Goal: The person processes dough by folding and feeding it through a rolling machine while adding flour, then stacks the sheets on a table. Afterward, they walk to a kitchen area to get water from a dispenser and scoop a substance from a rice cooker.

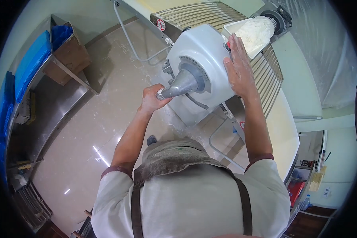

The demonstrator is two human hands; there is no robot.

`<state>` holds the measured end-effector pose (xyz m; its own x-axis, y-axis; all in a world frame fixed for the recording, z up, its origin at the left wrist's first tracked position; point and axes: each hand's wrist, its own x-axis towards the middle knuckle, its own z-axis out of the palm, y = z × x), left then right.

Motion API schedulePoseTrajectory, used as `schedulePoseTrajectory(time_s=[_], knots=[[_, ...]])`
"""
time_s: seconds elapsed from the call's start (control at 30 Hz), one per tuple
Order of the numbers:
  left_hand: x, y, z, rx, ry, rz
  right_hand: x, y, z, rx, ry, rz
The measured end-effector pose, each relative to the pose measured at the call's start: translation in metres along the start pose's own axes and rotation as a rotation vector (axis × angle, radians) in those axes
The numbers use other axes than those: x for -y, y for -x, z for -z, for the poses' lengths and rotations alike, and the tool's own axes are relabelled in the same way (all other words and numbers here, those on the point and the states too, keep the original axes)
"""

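A white dough-sheeter housing (198, 71) stands in front of me, with a grey metal lever handle (180, 85) sticking out of its side. My left hand (151, 99) is closed around the end of that lever. My right hand (237, 67) lies flat, fingers together, on top of the housing near a red button at its upper edge. A white tray of flour (254, 33) sits just beyond my right fingertips. Wire guard grilles (198, 14) flank the housing, and the white conveyor belt (287, 131) runs off to the right.
A steel shelf unit (63, 99) with blue trays (29, 65) and a cardboard box (69, 57) stands to the left. The floor (103, 127) is glossy and dusted with flour. A plastic sheet (329, 51) hangs at right. I wear a floured apron.
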<state>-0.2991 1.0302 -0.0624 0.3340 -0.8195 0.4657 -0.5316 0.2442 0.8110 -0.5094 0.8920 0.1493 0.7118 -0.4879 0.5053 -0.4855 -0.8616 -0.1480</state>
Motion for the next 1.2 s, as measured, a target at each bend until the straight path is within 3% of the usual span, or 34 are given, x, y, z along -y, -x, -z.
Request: schedulePoseTrajectory(time_s=[0.27,0.57,0.77,1.07,1.17,1.2], knots=[[0.002,0.0,-0.002,-0.049,-0.008,-0.025,-0.005,0.003,-0.005,-0.105,-0.07,0.02],[0.007,-0.004,0.0,-0.086,-0.053,-0.115,-0.008,0.023,-0.002,-0.304,-0.248,-0.109],[0.002,-0.003,0.0,-0.081,-0.031,-0.012,-0.021,0.075,-0.019,-0.454,-0.48,-0.401],[-0.008,-0.003,0.002,-0.015,-0.046,0.002,-0.024,0.088,-0.029,-0.506,-0.477,-0.51],[-0.007,-0.005,0.005,0.008,-0.052,-0.034,-0.036,0.096,-0.041,-0.565,-0.811,-0.644],[-0.006,-0.006,0.003,0.015,-0.054,-0.057,-0.04,0.098,-0.046,-0.585,-0.798,-0.655]])
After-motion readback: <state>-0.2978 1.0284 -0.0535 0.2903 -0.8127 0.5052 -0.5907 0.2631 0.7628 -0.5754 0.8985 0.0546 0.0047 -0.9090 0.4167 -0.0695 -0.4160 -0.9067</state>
